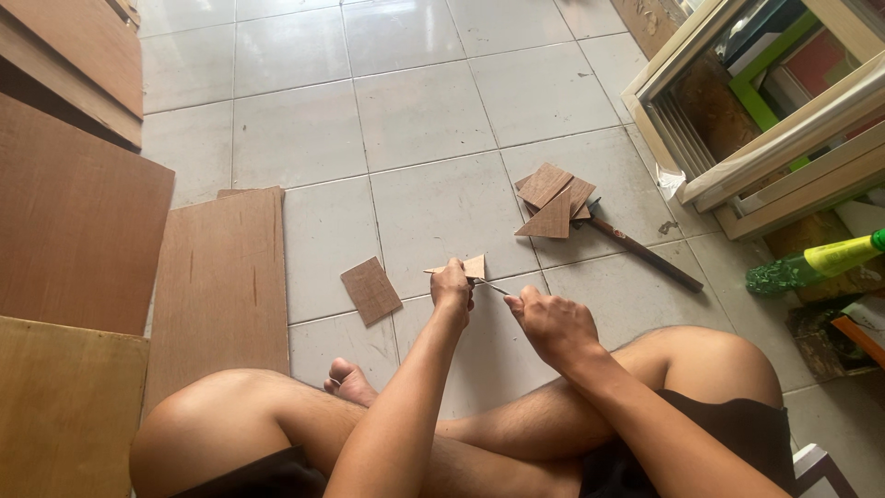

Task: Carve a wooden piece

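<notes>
Head view: I saw the left hand [452,288] closed around a small plywood offcut [468,267], held just above the tiled floor [415,111] in front of the crossed legs, while the right hand [551,325] was curled shut on a thin blade [493,288] whose tip met the offcut's lower edge. In my judgement the chief risk was a slip: the blade pointed toward the left fingers, and a sudden give in the thin wood could carry it into them or down toward the bare foot [348,378]; the offcut might also split along its grain. The floor was pale glossy tile, bearing a rectangular piece [371,290] just left of the hands, a heap of triangular pieces [553,203] resting on a dark-handled tool [645,254] further off, and plywood sheets [221,286] along the left edge. Wooden frames [784,157] leaned at the right edge beside a green bottle [811,263].
</notes>
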